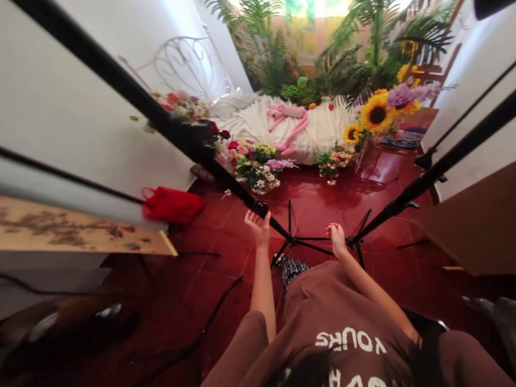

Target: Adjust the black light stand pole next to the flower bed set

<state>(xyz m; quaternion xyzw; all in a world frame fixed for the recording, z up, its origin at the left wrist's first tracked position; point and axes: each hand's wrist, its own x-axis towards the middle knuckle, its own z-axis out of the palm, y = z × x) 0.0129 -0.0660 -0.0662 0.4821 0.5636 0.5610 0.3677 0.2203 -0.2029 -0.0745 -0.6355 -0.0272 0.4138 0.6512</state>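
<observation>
Just beside the lower pole of the left stand (pixel 237 188), with the left hand (pixel 258 228) open, fingers partly spread and thumb closest to the pole; impossible to tell whether touching. Right of the left stand, near the foot of the right stand (pixel 397 205), with the right hand (pixel 337 239) loosely curled, any grip hard to make out. Under the left stand, glossy red floor (pixel 229 252). Left of it, a red bag (pixel 177 205) and painted panel (pixel 80 228). Beyond it, mixed flowers (pixel 258 172), white cloth (pixel 250 121) under a pink toy (pixel 296 113), sunflowers (pixel 377 114) and palm fronds (pixel 373 48).
</observation>
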